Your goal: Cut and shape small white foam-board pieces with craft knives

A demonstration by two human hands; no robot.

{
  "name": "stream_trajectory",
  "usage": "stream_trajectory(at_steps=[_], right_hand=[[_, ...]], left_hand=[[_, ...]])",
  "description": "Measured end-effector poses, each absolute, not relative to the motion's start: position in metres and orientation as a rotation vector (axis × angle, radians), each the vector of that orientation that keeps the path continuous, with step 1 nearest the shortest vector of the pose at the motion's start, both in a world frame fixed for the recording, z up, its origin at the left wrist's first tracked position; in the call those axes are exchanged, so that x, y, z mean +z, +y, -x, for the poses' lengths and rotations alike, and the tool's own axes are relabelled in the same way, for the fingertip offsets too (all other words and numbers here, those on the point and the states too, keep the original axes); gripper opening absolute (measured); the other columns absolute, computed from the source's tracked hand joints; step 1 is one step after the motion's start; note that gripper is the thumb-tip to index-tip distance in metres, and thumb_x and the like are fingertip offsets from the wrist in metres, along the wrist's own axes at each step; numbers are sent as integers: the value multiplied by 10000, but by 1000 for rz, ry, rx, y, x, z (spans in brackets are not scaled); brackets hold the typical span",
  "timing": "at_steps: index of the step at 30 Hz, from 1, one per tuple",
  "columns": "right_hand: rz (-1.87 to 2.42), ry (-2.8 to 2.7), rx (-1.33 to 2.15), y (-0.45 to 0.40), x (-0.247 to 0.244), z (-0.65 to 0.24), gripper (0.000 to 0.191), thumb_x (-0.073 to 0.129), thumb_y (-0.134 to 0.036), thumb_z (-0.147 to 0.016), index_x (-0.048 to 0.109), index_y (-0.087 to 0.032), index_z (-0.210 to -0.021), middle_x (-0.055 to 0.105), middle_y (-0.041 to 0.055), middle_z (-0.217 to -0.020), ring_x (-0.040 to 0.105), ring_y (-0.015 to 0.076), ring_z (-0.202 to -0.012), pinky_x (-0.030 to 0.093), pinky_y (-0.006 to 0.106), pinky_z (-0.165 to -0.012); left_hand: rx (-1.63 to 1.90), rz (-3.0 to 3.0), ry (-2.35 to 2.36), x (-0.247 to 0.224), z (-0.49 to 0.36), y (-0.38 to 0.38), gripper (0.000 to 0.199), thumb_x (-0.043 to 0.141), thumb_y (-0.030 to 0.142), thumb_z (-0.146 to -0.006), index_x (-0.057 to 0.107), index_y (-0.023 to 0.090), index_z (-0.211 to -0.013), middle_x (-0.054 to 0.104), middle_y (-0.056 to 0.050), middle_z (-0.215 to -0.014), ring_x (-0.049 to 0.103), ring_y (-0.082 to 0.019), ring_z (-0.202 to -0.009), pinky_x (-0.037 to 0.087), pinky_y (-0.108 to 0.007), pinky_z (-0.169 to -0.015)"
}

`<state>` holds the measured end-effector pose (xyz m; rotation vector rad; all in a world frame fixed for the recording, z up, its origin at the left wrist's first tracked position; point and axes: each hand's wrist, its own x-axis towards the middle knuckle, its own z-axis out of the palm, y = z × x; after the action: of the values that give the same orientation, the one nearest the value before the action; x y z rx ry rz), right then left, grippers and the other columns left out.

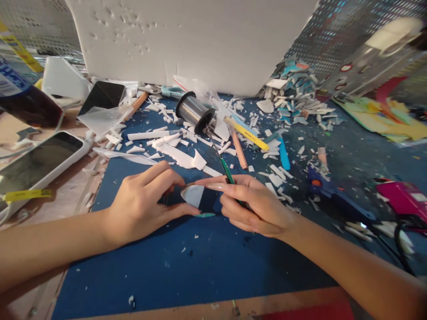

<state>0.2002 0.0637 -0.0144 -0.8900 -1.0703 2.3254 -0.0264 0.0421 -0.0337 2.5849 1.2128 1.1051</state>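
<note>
Green tool (226, 170) is partly buried in the right hand (248, 204), fingers curled round it, so can't really see its lower end. Pale scrap (194, 194) is nearside of the wire spool (196, 111), pinched between left hand (143, 200) thumb and index.

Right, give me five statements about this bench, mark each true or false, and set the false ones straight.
1. The left hand pinches a small pale piece between thumb and fingers. True.
2. The right hand holds a green tool. True.
3. The small pale piece lies loose, with no hand touching it. False: the left hand has hold of it.
4. The wire spool lies beyond both hands, among white scraps. True.
5. The wire spool stands upright on one end. False: it is tipped over on its side.
</note>
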Motion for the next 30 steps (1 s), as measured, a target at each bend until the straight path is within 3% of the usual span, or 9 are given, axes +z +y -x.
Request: stream_trajectory(at_steps=[6,11,18,26,30], right_hand=[[916,-1091,2346,61,-13,-199,374,550,-287,-901,651,-137,-1228,349,-132,-339,149,39,-268,197,145,-285],[955,-1136,2254,63,-14,-198,401,545,-283,-900,607,-133,-1266,357,-134,-342,170,41,-260,203,149,-285],[1113,-1447,1619,64,-21,-198,308,559,-346,-936,542,-174,-1191,400,-132,-425,309,52,-264,264,188,-282],[1216,-1782,1194,62,-28,-200,212,527,-409,-949,489,-226,-1050,513,-54,-621,501,104,-433,412,251,-430],[1414,-1936,836,71,-29,-206,235,456,-371,-968,440,-195,-1122,587,-18,-648,552,136,-481,414,267,-482]], left_hand=[[1115,-2719,1151,-34,27,41,363,597,486,-917,630,149,-1047,635,-34,-807,645,-119,-638,528,-213,-539],[1199,-2738,1121,-35,29,41,275,654,398,-903,678,139,-992,653,-28,-786,645,-106,-619,523,-197,-545],[1183,-2695,1067,-36,29,44,289,623,449,-906,704,172,-930,666,-24,-728,643,-128,-626,539,-231,-566],[1222,-2736,957,-40,30,47,208,656,393,-899,732,201,-920,675,-9,-711,629,-129,-623,547,-239,-585],[1199,-2748,934,-41,31,46,235,645,405,-906,748,196,-940,681,-12,-712,609,-127,-623,539,-239,-586]])
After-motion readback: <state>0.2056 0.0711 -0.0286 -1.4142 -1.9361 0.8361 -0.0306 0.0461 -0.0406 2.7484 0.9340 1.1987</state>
